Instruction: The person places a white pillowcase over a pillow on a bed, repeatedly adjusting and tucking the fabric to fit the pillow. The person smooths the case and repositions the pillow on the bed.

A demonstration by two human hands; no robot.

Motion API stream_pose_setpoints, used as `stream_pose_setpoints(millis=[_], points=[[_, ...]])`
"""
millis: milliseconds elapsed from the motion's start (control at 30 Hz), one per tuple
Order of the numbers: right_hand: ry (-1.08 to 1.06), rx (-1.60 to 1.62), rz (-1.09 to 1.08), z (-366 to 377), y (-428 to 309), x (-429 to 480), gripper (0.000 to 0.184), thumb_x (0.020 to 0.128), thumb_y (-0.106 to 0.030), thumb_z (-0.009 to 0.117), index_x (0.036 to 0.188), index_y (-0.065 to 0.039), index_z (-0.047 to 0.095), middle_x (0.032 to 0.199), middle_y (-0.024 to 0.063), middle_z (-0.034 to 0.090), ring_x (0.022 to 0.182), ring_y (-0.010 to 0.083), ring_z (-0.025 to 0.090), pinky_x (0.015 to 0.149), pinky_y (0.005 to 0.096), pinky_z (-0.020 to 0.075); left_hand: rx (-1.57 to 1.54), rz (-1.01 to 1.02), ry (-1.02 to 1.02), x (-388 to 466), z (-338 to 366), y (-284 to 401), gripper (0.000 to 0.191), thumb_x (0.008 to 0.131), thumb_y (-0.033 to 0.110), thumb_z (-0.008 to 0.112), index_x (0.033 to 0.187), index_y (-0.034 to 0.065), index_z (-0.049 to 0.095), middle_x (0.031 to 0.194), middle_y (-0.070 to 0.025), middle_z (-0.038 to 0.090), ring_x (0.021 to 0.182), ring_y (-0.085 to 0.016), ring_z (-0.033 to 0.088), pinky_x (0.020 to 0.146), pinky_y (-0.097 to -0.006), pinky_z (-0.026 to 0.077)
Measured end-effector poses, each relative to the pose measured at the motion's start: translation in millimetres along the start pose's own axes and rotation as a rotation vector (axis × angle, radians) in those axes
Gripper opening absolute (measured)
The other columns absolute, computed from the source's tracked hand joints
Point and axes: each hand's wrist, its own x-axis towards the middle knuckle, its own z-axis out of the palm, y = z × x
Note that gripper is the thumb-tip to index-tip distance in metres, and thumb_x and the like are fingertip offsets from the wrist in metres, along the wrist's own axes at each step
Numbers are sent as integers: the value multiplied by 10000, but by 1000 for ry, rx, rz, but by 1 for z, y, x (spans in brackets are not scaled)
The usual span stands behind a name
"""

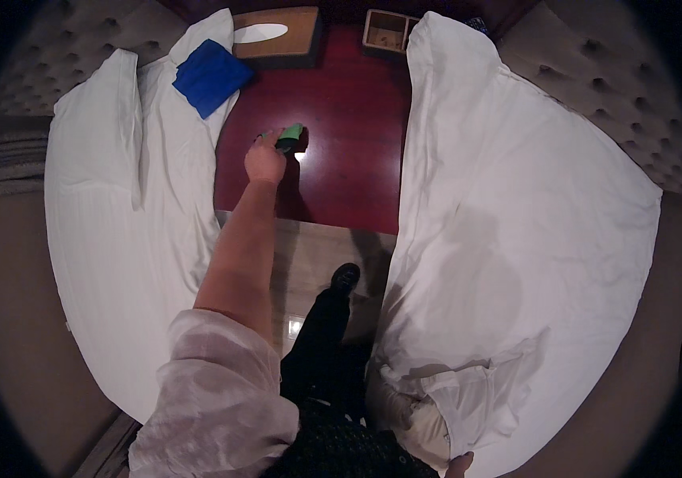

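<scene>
My left hand (265,158) reaches forward over a glossy dark red tabletop (347,107), closed around a small green and black object (290,137) whose exact kind I cannot tell. At the bottom edge, only a little of my right hand (459,466) shows, its fingers gripping the edge of a thin white cloth (466,406). That cloth lies over the white bedding (556,209) on the right. A folded blue cloth (212,77) rests on the white bedding (167,251) to the left, beside the tabletop.
Behind the tabletop stand a brown tissue box (278,45) and a compartmented wooden tray (385,33). Tufted headboards (604,77) rise behind the beds on both sides. Below the tabletop are a light floor (311,257) and my black shoe (345,276).
</scene>
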Motion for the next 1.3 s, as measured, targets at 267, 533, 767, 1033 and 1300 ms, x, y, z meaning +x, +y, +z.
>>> stream_pose_setpoints(millis=[267,533,767,1033,1300], points=[[-16,191,24,-10,-24,-10,286,789,-187,367,944,30,470,1010,143,482,941,235,392,837,362,297,-125,-26,25,15,-25,2,352,643,35,559,967,154,627,909,-119,614,826,-310,585,725,-398,476],[-139,857,86,14,-3,15,194,747,-83,378,779,68,496,831,155,555,762,217,466,719,338,388,-35,312,-98,-37,-32,41,503,631,5,570,1123,85,507,1170,-134,479,1105,-305,424,949,-397,338],[165,69,-310,-9,-36,-25,83,684,-3,422,690,36,496,709,147,534,659,250,481,613,366,388,-361,586,-386,-126,-37,151,377,696,36,508,1071,58,536,1136,-123,502,1055,-302,452,920,-420,354],[209,559,-444,-24,-25,-61,233,782,-223,510,713,-3,542,723,185,538,707,352,514,632,429,410,-448,1079,-913,-327,-111,313,325,741,88,527,1065,87,543,1095,-108,533,1025,-290,481,886,-380,387],[263,864,-723,-47,-7,-104,135,720,-141,597,675,-23,549,699,137,544,693,317,528,615,401,422,-416,1540,-845,-511,-140,368,323,722,132,582,1043,107,555,1075,-106,544,1013,-283,495,863,-362,404]])
